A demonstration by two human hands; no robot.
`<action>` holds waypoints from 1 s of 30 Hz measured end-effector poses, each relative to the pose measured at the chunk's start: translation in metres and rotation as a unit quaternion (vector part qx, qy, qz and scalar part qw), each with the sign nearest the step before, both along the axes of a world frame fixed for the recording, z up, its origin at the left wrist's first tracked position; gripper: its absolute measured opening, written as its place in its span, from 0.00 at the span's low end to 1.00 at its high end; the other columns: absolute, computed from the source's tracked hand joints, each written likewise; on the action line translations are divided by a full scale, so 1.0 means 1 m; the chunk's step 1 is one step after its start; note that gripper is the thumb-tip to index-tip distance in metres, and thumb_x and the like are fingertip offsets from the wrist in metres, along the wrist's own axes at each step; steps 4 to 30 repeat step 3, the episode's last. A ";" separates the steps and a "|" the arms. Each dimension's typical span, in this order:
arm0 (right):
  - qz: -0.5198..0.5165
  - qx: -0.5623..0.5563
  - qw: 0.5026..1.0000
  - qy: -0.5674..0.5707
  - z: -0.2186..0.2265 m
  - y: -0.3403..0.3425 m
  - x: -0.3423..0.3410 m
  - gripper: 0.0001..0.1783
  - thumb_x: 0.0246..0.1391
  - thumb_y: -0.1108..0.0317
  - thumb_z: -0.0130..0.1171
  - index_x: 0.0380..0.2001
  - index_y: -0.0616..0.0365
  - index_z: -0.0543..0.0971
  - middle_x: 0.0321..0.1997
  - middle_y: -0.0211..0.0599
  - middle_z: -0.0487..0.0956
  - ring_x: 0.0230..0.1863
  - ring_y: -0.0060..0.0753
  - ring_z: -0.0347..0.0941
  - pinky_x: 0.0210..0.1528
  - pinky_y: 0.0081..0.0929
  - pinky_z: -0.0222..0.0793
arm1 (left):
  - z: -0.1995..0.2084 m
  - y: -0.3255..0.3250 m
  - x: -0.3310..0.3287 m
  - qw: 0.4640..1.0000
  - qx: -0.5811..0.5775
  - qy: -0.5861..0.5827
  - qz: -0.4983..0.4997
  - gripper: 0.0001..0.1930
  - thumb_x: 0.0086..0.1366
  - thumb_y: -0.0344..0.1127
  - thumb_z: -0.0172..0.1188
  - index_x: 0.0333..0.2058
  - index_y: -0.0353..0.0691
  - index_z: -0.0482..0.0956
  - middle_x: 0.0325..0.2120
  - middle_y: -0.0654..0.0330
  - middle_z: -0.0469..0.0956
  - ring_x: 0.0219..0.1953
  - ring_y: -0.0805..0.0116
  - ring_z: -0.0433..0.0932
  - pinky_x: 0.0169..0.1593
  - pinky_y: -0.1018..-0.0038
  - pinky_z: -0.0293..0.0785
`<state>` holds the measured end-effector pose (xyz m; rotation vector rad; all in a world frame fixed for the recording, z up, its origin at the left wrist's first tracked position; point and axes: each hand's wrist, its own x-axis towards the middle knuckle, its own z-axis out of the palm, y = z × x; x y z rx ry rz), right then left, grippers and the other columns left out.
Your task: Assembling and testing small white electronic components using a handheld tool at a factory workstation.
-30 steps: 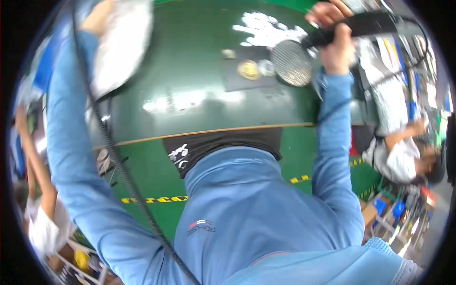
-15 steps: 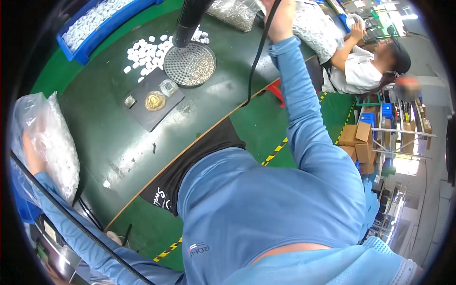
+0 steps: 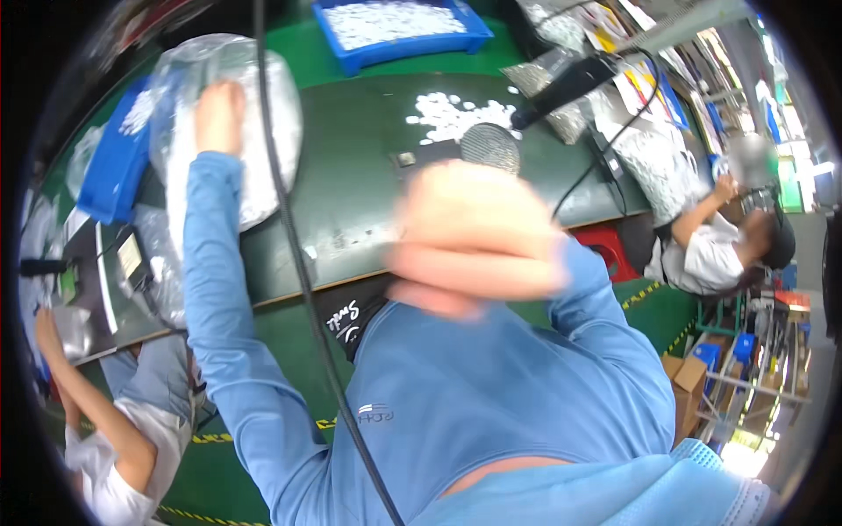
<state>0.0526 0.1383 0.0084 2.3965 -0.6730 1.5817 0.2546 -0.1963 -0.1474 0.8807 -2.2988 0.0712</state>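
Observation:
My left hand (image 3: 221, 118) is closed on the upper part of a large clear plastic bag (image 3: 274, 123) filled with white pieces, at the left end of the table. My right hand (image 3: 478, 237) hangs in front of my chest, close to the camera and smeared by motion. Whether it holds anything cannot be made out. Behind it, a round dark tray with a pitted surface (image 3: 491, 147) lies on the table, partly covered by the hand. A dark flat plate (image 3: 430, 155) beside the tray is mostly hidden too. Small white pieces (image 3: 447, 114) lie loose beyond them.
Blue bins of white pieces stand at the far side (image 3: 351, 63) and far left (image 3: 110, 180). A black nozzle (image 3: 566, 90) points toward the tray. A dark cable (image 3: 303, 263) crosses the view. Co-workers sit at right (image 3: 715, 250) and lower left (image 3: 132, 447).
My right hand has come back from the table's far right to in front of my chest. The view has turned left, bringing the left co-worker in. My left hand stays at the bag.

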 end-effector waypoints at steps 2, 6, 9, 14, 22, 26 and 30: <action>-0.024 0.000 0.994 0.110 0.006 -0.072 0.045 0.12 0.48 0.61 0.71 0.28 0.57 0.80 0.35 0.37 0.78 0.31 0.45 0.76 0.36 0.41 0.76 | 0.005 -0.001 0.001 0.997 -0.015 -0.034 0.064 0.09 0.68 0.38 0.61 0.38 0.37 0.78 0.41 0.44 0.79 0.52 0.42 0.76 0.53 0.52 0.72; -0.076 0.002 0.978 0.194 0.007 -0.103 0.068 0.22 0.57 0.57 0.69 0.47 0.61 0.78 0.55 0.60 0.76 0.48 0.58 0.79 0.48 0.47 0.78 | -0.035 0.000 0.018 0.978 -0.141 0.086 0.129 0.16 0.71 0.41 0.60 0.54 0.45 0.79 0.57 0.46 0.76 0.64 0.51 0.71 0.66 0.56 0.66; -0.076 0.002 0.978 0.194 0.007 -0.103 0.068 0.22 0.57 0.57 0.69 0.47 0.61 0.78 0.55 0.60 0.76 0.48 0.58 0.79 0.48 0.47 0.78 | -0.035 0.000 0.018 0.978 -0.141 0.086 0.129 0.16 0.71 0.41 0.60 0.54 0.45 0.79 0.57 0.46 0.76 0.64 0.51 0.71 0.66 0.56 0.66; -0.076 0.002 0.978 0.194 0.007 -0.103 0.068 0.22 0.57 0.57 0.69 0.47 0.61 0.78 0.55 0.60 0.76 0.48 0.58 0.79 0.48 0.47 0.78 | -0.035 0.000 0.018 0.978 -0.141 0.086 0.129 0.16 0.71 0.41 0.60 0.54 0.45 0.79 0.57 0.46 0.76 0.64 0.51 0.71 0.66 0.56 0.66; -0.076 0.002 0.978 0.194 0.007 -0.103 0.068 0.22 0.57 0.57 0.69 0.47 0.61 0.78 0.55 0.60 0.76 0.48 0.58 0.79 0.48 0.47 0.78 | -0.035 0.000 0.018 0.978 -0.141 0.086 0.129 0.16 0.71 0.41 0.60 0.54 0.45 0.79 0.57 0.46 0.76 0.64 0.51 0.71 0.66 0.56 0.66; -0.076 0.002 0.978 0.194 0.007 -0.103 0.068 0.22 0.57 0.57 0.69 0.47 0.61 0.78 0.55 0.60 0.76 0.48 0.58 0.79 0.48 0.47 0.78 | -0.035 0.000 0.018 0.978 -0.141 0.086 0.129 0.16 0.71 0.41 0.60 0.54 0.45 0.79 0.57 0.46 0.76 0.64 0.51 0.71 0.66 0.56 0.66; -0.076 0.002 0.978 0.194 0.007 -0.103 0.068 0.22 0.57 0.57 0.69 0.47 0.61 0.78 0.55 0.60 0.76 0.48 0.58 0.79 0.48 0.47 0.78 | -0.035 0.000 0.018 0.978 -0.141 0.086 0.129 0.16 0.71 0.41 0.60 0.54 0.45 0.79 0.57 0.46 0.76 0.64 0.51 0.71 0.66 0.56 0.66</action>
